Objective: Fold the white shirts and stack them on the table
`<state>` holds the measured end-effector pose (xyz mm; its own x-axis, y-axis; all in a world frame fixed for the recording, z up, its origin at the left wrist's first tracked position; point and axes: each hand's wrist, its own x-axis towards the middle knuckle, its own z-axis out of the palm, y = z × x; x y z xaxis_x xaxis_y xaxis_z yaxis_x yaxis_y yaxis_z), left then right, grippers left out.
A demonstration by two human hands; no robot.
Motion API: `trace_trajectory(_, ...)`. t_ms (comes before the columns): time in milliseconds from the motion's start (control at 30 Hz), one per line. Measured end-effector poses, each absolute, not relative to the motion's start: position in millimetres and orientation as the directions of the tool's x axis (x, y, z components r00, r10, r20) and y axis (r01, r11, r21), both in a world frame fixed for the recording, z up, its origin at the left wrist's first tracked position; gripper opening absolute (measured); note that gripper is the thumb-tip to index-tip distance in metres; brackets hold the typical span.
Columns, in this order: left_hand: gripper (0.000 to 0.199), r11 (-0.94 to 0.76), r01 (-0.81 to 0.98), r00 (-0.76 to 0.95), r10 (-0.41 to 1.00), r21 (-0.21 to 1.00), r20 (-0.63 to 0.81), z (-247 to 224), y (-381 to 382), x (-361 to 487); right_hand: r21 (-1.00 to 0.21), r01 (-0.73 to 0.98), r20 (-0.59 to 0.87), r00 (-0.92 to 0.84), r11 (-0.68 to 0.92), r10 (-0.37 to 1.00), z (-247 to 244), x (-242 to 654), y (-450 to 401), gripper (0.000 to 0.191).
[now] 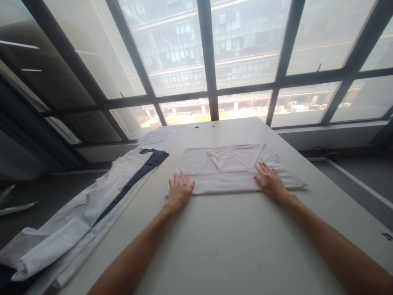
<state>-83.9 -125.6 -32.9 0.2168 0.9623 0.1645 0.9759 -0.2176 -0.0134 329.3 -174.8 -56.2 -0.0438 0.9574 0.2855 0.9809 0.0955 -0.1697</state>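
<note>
white folded cloth [227, 183] flat between and partly under both hands [180, 191] — palms down, fingers spread

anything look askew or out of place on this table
The white garment looks slightly askew: beyond the right hand, its end is wrinkled and a pointed corner juts out. The pile of clothes on the left side of the table is also loosely heaped. No spill or damage shows.

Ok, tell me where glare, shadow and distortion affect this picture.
Head view: daylight washes out the windows; head view: the window frames splay outward, likely wide-angle distortion; head view: the white cloth looks soft, fine texture lost; head view: the floor beside the table is dark.
</note>
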Motion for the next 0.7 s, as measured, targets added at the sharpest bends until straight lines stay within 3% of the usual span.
trace_trajectory(100, 0.063, -0.539, 0.841, 0.521, 0.830, 0.044, 0.202, -28.7, -138.2, -64.6, -0.213, 0.922, 0.340, -0.239, 0.322, 0.910, -48.7, 311.6, -179.9, 0.058)
trace_trajectory(200, 0.067, -0.728, 0.675, 0.723, 0.685, 0.120, 0.085, -29.8, -150.7, -52.4, -0.258, 0.829, 0.245, -0.441, 0.497, 0.863, -46.1, 293.0, -185.6, 0.059)
trace_trajectory(367, 0.067, -0.734, 0.655, 0.749, 0.663, 0.179, -0.019, -35.0, -154.4, -50.8, -0.299, 0.789, 0.103, -0.533, 0.537, 0.840, -48.6, 284.7, -187.2, 0.059)
trace_trajectory(600, 0.070, -0.741, 0.655, 0.749, 0.663, 0.151, 0.006, -37.9, -152.5, -52.5, -0.341, 0.771, 0.099, -0.540, 0.539, 0.836, -50.7, 288.8, -184.4, 0.060)
trace_trajectory(700, 0.070, -0.739, 0.657, 0.747, 0.665, 0.146, 0.003, -38.7, -152.4, -52.3, -0.442, 0.732, 0.139, -0.515, 0.519, 0.846, -50.7, 286.8, -183.5, 0.059)
